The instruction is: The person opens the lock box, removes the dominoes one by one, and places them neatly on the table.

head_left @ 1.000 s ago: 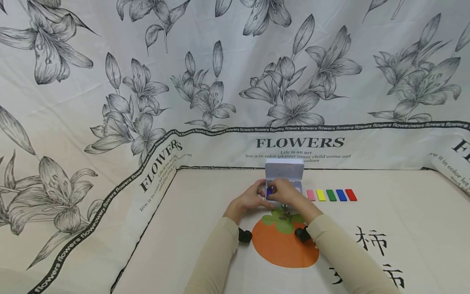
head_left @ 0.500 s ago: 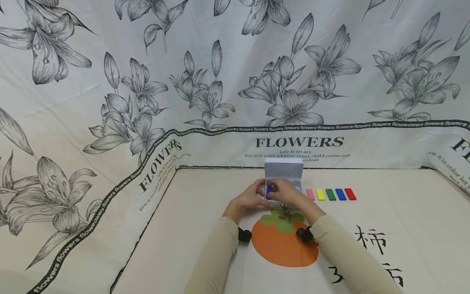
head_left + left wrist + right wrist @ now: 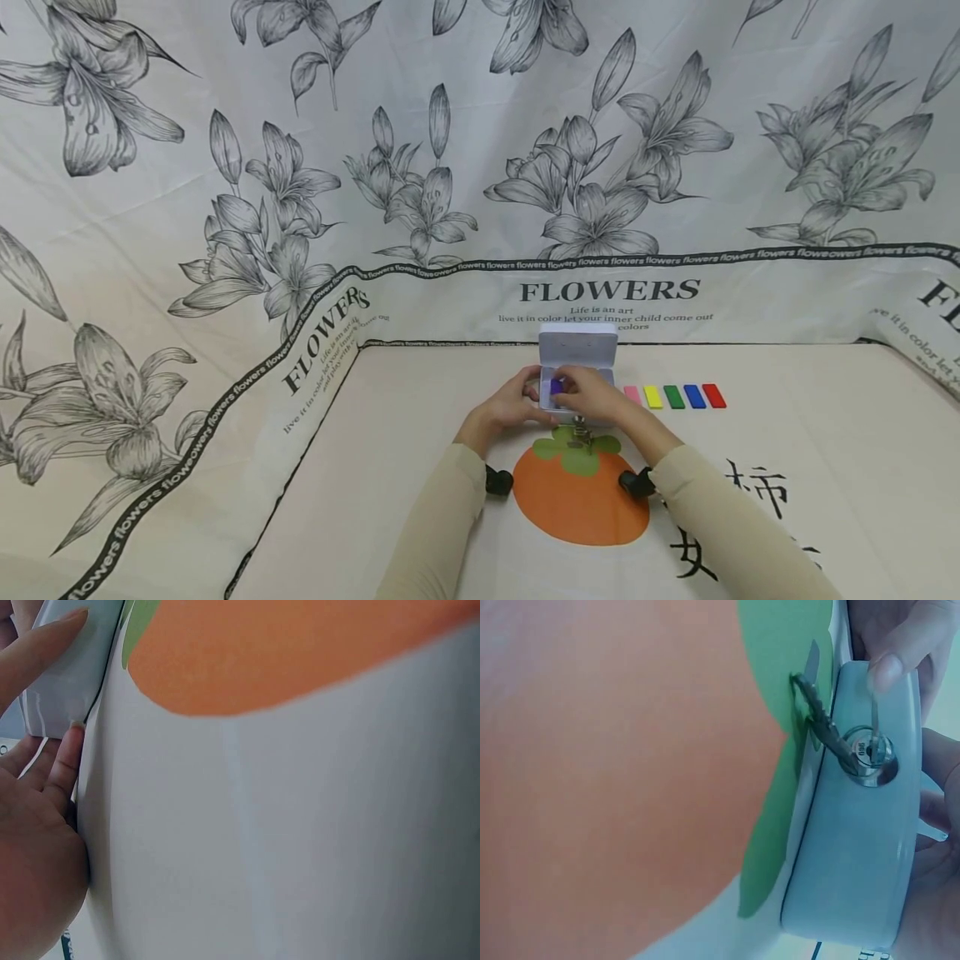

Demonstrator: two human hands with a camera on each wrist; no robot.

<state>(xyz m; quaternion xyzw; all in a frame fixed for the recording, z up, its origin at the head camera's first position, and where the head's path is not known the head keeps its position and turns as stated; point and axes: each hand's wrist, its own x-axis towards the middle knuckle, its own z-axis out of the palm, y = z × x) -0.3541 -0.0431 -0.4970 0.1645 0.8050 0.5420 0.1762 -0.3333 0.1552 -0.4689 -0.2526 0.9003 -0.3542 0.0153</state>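
A small white lock box point(image 3: 577, 346) stands at the back of the table with its lid raised. My left hand point(image 3: 510, 402) holds its left side, thumb on the front wall and fingers round the end, as the left wrist view of the box point(image 3: 71, 701) shows. Over the box's left part, my right hand point(image 3: 596, 396) pinches a small purple block point(image 3: 556, 387), mostly covered by the fingers. In the right wrist view, keys point(image 3: 821, 720) hang at the lock point(image 3: 866, 754) on the front wall. Much of the box's inside is hidden behind my right hand.
Right of the box lie flat blocks in a row: pink point(image 3: 633, 395), yellow point(image 3: 653, 397), green point(image 3: 674, 397), blue point(image 3: 694, 396) and red point(image 3: 714, 396). A persimmon print point(image 3: 581, 500) marks the tablecloth in front. A flowered curtain point(image 3: 420, 300) hangs behind.
My right hand and wrist have shifted slightly right, and the purple block has moved a little right with the fingers. My left hand keeps its hold on the box.
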